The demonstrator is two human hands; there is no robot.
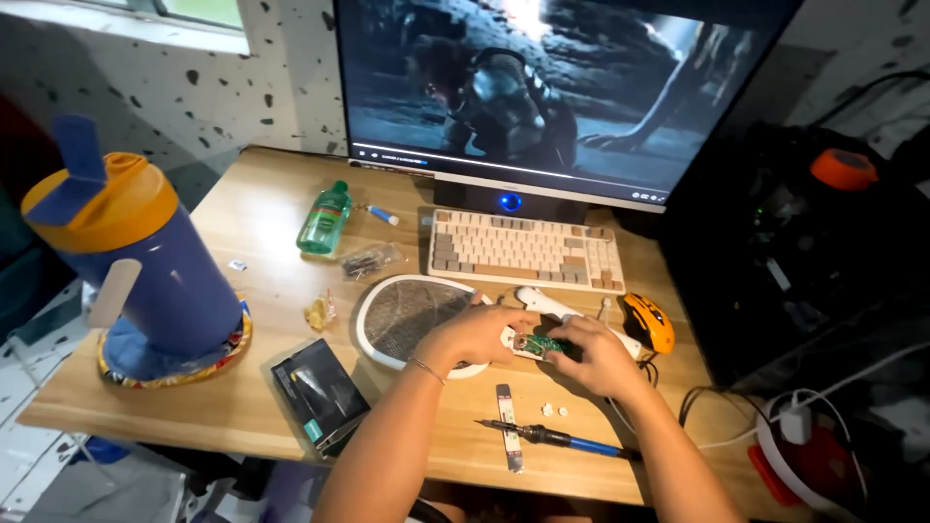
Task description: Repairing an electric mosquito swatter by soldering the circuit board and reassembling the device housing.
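Head view of a wooden desk (242, 387). At centre, both hands meet over the opened white handle of a racket-shaped electric insect swatter (412, 318), whose round mesh head lies to the left and whose handle runs right toward an orange mouse (649, 323). The left hand (475, 334) rests on the junction of head and handle, fingers curled down and closed around the white casing. The right hand (601, 356) has its fingers bent inward, thumb and fingertips pinched on the small green circuit board (542, 344) that sits exposed in the handle, between the two hands.

Near the hands, toward the desk's near edge, lie a soldering iron (547, 438) with a blue grip, a narrow flat strip beside it, and a few small white pieces. Near left: a dark box (318, 395). Far left: a large blue bottle (136, 261) with an orange lid, tilted on a round mat. Far centre: a green transparent bottle (325, 218), a beige keyboard (525, 250) and a monitor (552, 87) showing a dark film scene. Cables and a white charger lie at the right.
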